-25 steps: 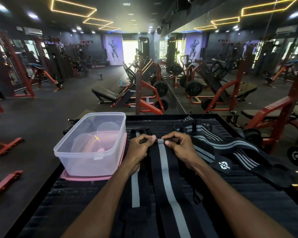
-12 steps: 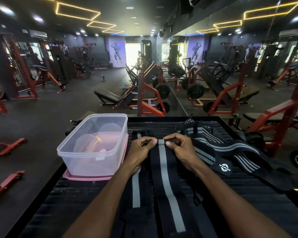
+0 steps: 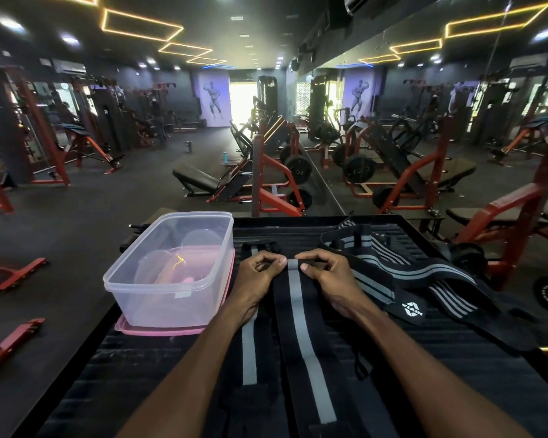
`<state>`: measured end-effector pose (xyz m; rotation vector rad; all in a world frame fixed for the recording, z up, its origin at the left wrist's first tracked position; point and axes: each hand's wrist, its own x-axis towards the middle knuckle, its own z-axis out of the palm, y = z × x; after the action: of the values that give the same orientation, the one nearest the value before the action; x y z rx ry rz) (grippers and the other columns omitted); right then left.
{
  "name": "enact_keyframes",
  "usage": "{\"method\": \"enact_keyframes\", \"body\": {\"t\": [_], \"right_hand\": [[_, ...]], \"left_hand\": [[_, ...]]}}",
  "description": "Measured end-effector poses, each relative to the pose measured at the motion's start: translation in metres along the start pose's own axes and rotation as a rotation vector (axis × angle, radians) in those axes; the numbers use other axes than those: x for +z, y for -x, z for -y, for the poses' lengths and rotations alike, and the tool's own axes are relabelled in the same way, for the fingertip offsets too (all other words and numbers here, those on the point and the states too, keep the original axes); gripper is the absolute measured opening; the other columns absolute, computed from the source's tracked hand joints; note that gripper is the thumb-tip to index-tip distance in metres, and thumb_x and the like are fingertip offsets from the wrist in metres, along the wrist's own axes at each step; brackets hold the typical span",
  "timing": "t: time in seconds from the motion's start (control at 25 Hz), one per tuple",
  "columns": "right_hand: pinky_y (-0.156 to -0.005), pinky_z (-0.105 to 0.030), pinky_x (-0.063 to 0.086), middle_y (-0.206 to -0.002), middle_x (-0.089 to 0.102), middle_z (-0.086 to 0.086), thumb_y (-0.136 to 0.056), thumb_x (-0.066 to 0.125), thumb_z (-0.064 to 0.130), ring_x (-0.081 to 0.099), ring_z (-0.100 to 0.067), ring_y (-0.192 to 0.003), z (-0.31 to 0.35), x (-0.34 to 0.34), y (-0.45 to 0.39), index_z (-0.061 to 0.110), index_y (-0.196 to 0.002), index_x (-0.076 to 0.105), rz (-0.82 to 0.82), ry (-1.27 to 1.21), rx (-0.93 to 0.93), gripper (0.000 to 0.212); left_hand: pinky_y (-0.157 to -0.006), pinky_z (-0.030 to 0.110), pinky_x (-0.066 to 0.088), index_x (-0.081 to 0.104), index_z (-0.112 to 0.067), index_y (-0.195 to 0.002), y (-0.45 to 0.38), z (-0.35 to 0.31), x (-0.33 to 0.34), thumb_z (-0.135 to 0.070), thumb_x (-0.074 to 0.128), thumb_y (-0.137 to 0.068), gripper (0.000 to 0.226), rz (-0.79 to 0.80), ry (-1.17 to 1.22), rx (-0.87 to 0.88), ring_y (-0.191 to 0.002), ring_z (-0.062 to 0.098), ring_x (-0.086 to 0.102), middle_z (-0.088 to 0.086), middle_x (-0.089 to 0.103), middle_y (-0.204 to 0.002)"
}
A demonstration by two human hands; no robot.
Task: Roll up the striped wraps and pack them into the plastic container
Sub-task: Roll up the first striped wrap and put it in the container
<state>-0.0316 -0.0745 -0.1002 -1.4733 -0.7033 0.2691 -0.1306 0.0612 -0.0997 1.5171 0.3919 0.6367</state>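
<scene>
your left hand (image 3: pixel 260 273) and right hand (image 3: pixel 326 276) both pinch the far end of the black wrap with one grey stripe (image 3: pixel 301 327), flat on the black mat (image 3: pixel 424 374), right of the clear plastic container (image 3: pixel 171 273).

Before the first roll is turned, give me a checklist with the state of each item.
1. Left hand pinches the far end of the centre wrap: ok.
2. Right hand pinches the same end: ok.
3. Wrap lies flat toward the person, stripe up: ok.
4. Plastic container open, beside the left hand: ok.
5. Container has room: cannot tell; pale shapes show through its wall.
6. Other wraps kept apart: not ok, one lies under the right hand.
</scene>
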Motion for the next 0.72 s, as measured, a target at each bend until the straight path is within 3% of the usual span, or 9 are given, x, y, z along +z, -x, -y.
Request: {"method": "enact_keyframes", "body": {"t": [0.16,0.28,0.4,0.56,0.64,0.72], "right_hand": [[-0.092,-0.032,0.054,-0.099,0.077,-0.002,-0.092,0.069,0.015,0.07,-0.018,-0.101,-0.0016,-0.0023,-0.0008,0.017,-0.095,0.078,0.035,-0.01,0.083,0.01],[-0.092,-0.03,0.053,-0.1,0.076,-0.002,-0.09,0.069,0.006,0.07,-0.018,-0.101,-0.0004,-0.0054,0.0,0.015,-0.096,0.078,0.004,0.021,0.056,0.014],[-0.091,-0.03,0.054,-0.1,0.076,-0.001,-0.087,0.07,0.0,0.07,-0.017,-0.1,0.0026,-0.0069,0.0007,0.017,-0.095,0.079,-0.011,0.016,0.021,0.021],[-0.063,-0.018,0.052,-0.076,0.073,0.011,-0.089,0.071,0.008,0.067,0.001,-0.072,0.0042,-0.0087,0.0007,0.016,-0.098,0.077,0.036,-0.013,0.1,0.013],[-0.074,-0.02,0.053,-0.083,0.075,0.008,-0.088,0.072,0.006,0.068,-0.001,-0.08,0.0022,-0.0094,-0.0017,0.013,-0.094,0.078,0.011,0.042,0.036,0.012],[-0.09,-0.027,0.053,-0.095,0.076,0.001,-0.085,0.072,0.0,0.07,-0.011,-0.095,0.0014,-0.0097,-0.0024,0.013,-0.092,0.079,-0.025,0.049,-0.008,0.016]], "left_hand": [[-0.097,0.033,0.052,0.077,-0.02,-0.092,-0.0017,0.0029,-0.0028,-0.015,0.078,-0.082,0.011,-0.014,-0.016,0.102,-0.101,0.015,0.07,-0.002,0.076,-0.099],[-0.096,0.035,0.054,0.076,-0.028,-0.096,-0.0035,0.0073,-0.0032,-0.02,0.08,-0.08,0.018,0.016,-0.019,0.033,-0.106,0.013,0.067,-0.005,0.074,-0.105],[-0.093,0.043,0.055,0.078,-0.029,-0.089,-0.0015,0.0083,0.0,-0.022,0.078,-0.083,0.009,0.041,-0.022,-0.023,-0.103,0.021,0.07,-0.003,0.076,-0.099],[-0.09,0.025,0.052,0.076,-0.029,-0.089,-0.0002,0.0066,0.0003,-0.01,0.076,-0.083,0.019,0.035,-0.061,0.073,-0.103,0.012,0.067,-0.005,0.074,-0.101],[-0.086,0.021,0.053,0.076,-0.025,-0.092,0.0011,0.0069,0.0016,-0.007,0.076,-0.083,0.02,0.056,-0.053,0.062,-0.104,0.014,0.067,-0.003,0.074,-0.103],[-0.091,0.039,0.057,0.077,-0.019,-0.094,0.0022,0.0063,0.0043,-0.013,0.076,-0.085,0.012,0.092,0.067,-0.058,-0.105,0.024,0.069,0.006,0.075,-0.105]]}}
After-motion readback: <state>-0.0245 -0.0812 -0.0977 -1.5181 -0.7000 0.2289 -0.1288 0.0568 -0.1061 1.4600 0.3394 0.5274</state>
